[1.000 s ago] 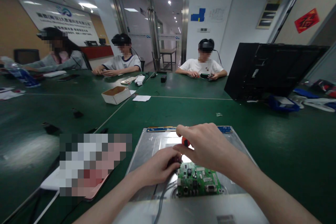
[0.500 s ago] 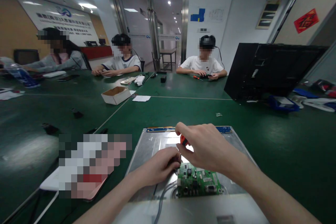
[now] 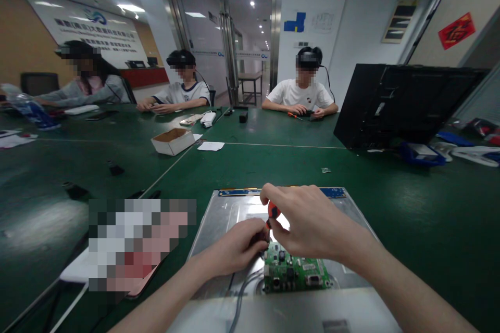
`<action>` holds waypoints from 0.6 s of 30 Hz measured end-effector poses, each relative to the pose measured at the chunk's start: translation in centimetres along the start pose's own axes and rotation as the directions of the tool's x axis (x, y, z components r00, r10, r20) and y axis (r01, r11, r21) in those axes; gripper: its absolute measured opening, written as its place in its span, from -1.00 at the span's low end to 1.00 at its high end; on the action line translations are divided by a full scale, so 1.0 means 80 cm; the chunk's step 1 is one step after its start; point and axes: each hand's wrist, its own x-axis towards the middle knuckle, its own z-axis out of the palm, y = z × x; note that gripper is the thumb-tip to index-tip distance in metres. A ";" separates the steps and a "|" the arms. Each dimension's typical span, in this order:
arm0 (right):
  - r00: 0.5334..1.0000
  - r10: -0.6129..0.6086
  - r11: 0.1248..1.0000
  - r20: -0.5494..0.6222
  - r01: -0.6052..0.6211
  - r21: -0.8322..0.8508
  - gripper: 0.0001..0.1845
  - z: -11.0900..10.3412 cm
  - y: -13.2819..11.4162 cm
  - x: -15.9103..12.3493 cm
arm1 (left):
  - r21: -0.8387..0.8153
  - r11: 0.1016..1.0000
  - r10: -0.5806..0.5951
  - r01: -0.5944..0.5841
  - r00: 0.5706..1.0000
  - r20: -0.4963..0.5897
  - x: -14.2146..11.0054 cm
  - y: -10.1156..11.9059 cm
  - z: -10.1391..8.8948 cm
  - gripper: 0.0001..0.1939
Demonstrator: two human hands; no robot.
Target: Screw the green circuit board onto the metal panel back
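Note:
My right hand (image 3: 316,221) grips a screwdriver (image 3: 273,211) by its orange-and-black handle from above, fingers curled round it. The shaft points down toward the far left corner of a green circuit board (image 3: 295,270). Close against that spot, my left hand (image 3: 244,243) has its fingers pinched together; what they hold is hidden, as is the screwdriver's tip. Under both hands lies a flat metal-backed panel (image 3: 219,218) with the board on it and a blue circuit strip (image 3: 238,193) along its far edge. Grey cables (image 3: 240,296) run from the board's left side.
Left of the panel is a pink blurred-out item (image 3: 142,286). Beyond it are an open cardboard box (image 3: 172,143) and a white paper (image 3: 211,146). A large black monitor (image 3: 394,106) stands at right beside a blue tray (image 3: 422,153). Three people sit across the green table.
The screwdriver handle has turned and tilted slightly in my right hand, whose fingers have shifted a little. My left hand stays put. The person opposite has laid down an orange-handled tool.

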 end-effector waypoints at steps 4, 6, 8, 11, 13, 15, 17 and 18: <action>1.000 0.007 1.000 0.000 -0.007 0.001 -0.84 0.000 0.000 0.001 | -0.020 1.000 0.024 -0.024 1.000 0.007 0.000 0.001 -0.001 -0.93; 1.000 0.027 1.000 -0.006 -0.027 -0.010 -0.87 0.002 0.000 0.002 | -0.028 0.999 0.037 -0.037 0.999 0.010 0.001 0.001 -0.002 -0.93; 0.999 0.034 0.999 -0.012 -0.034 -0.017 -0.88 0.003 0.000 0.003 | -0.033 0.999 0.042 -0.041 0.999 0.013 0.001 0.001 -0.002 -0.92; 1.000 0.025 1.000 -0.012 -0.026 -0.010 -0.85 0.004 0.000 0.003 | -0.036 0.999 0.036 -0.035 0.999 0.022 0.001 0.000 -0.002 -0.91; 1.000 0.027 1.000 -0.015 -0.027 -0.014 -0.84 0.004 -0.001 0.003 | -0.035 0.999 0.034 -0.033 0.999 0.027 0.001 0.000 -0.002 -0.90; 0.999 0.029 0.999 -0.021 -0.029 -0.023 -0.84 0.004 -0.001 0.002 | -0.032 0.999 0.035 -0.034 0.999 0.026 0.001 -0.001 -0.002 -0.90; 0.999 0.030 0.999 -0.023 -0.030 -0.027 -0.85 0.004 0.000 0.002 | -0.025 0.999 0.037 -0.037 0.999 0.028 0.002 -0.001 -0.002 -0.90; 0.999 0.030 0.999 -0.022 -0.030 -0.027 -0.85 0.004 0.000 0.002 | -0.021 0.999 0.038 -0.037 0.999 0.032 0.002 -0.001 -0.001 -0.91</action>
